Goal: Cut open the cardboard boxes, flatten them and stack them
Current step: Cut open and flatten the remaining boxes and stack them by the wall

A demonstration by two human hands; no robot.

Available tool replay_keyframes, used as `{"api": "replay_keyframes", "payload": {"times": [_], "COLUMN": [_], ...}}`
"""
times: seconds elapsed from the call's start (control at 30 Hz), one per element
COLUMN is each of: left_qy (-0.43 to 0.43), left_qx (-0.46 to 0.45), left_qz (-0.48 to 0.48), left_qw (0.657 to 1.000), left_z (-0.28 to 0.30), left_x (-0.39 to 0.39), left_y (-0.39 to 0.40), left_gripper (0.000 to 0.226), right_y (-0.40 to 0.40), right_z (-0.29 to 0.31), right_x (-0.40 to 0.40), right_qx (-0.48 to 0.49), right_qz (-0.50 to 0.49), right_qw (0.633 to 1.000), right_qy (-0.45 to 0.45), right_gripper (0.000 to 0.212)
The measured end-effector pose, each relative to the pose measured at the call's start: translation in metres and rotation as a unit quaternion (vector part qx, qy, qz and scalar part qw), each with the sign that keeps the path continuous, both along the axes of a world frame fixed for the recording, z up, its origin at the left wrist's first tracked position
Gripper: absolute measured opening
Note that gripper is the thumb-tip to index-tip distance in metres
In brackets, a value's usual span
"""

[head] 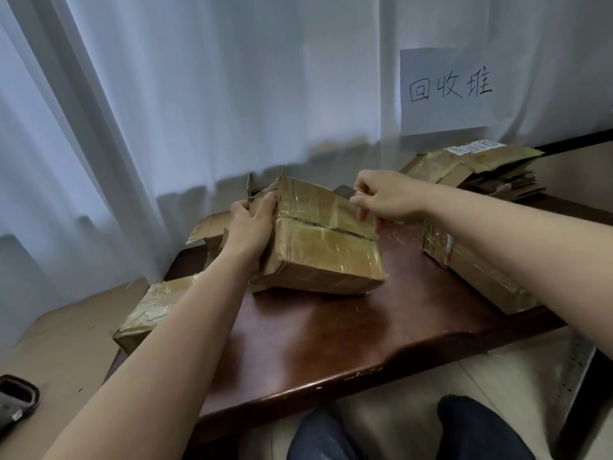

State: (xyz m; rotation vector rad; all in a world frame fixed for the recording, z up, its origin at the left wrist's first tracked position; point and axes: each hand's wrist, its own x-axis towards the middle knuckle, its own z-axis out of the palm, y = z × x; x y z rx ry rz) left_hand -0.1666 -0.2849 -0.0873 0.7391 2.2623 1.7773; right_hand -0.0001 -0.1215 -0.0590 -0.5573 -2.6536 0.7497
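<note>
A taped brown cardboard box (323, 240) stands tilted on the dark wooden table (331, 343), its top seam slit along the middle. My left hand (250, 227) grips the box's left end, thumb over the top edge. My right hand (381, 197) is at the box's far right corner with curled fingers, holding a small grey cutter blade (345, 191) against the edge. A stack of flattened boxes (481, 171) lies at the back right under a paper sign.
Another taped box (477, 270) sits on the table's right side under my right forearm. A box (149, 313) lies on the floor at the left, with opened cardboard (207, 230) behind it. White curtain (199, 94) hangs behind. A dark object (16, 398) lies bottom left.
</note>
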Motion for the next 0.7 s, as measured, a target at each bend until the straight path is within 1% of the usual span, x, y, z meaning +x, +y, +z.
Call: {"api": "replay_keyframes", "payload": {"times": [0.03, 0.1, 0.17, 0.23, 0.3, 0.37, 0.47, 0.53, 0.63, 0.7], "left_qy": [-0.024, -0.074, -0.093, -0.098, -0.088, -0.068, -0.021, -0.004, 0.030, 0.053], "left_qx": [0.015, 0.062, 0.108, 0.154, 0.194, 0.218, 0.231, 0.237, 0.238, 0.232], "left_qz": [-0.029, -0.104, -0.173, -0.212, -0.220, -0.216, -0.207, -0.194, -0.179, -0.173], "left_qw": [0.999, 0.990, 0.975, 0.960, 0.952, 0.949, 0.951, 0.952, 0.954, 0.956], "left_z": [0.003, 0.009, 0.010, 0.009, 0.007, 0.003, -0.006, -0.014, -0.023, -0.029], "left_x": [0.005, 0.017, 0.029, 0.040, 0.052, 0.067, 0.090, 0.103, 0.123, 0.133], "left_y": [0.001, 0.000, -0.001, 0.001, 0.008, 0.018, 0.035, 0.046, 0.056, 0.061], "left_gripper": [0.068, 0.051, 0.046, 0.049, 0.048, 0.045, 0.035, 0.034, 0.041, 0.040], "right_y": [-0.003, -0.005, -0.004, -0.003, -0.004, -0.006, -0.010, -0.014, -0.021, -0.024], "right_z": [-0.003, -0.007, -0.009, -0.010, -0.010, -0.009, -0.007, -0.010, -0.017, -0.025], "right_x": [0.001, 0.006, 0.016, 0.026, 0.036, 0.047, 0.066, 0.080, 0.098, 0.106], "right_qx": [-0.019, -0.014, -0.005, -0.033, -0.069, -0.086, -0.081, -0.069, -0.049, -0.034], "right_qz": [0.001, -0.013, -0.035, -0.043, -0.046, -0.058, -0.088, -0.094, -0.080, -0.082], "right_qw": [1.000, 1.000, 0.999, 0.997, 0.992, 0.984, 0.973, 0.971, 0.974, 0.975], "right_qy": [0.010, 0.025, 0.036, 0.056, 0.095, 0.143, 0.197, 0.208, 0.205, 0.202], "right_gripper": [0.016, 0.018, 0.020, 0.023, 0.021, 0.014, 0.010, 0.008, 0.007, 0.007]}}
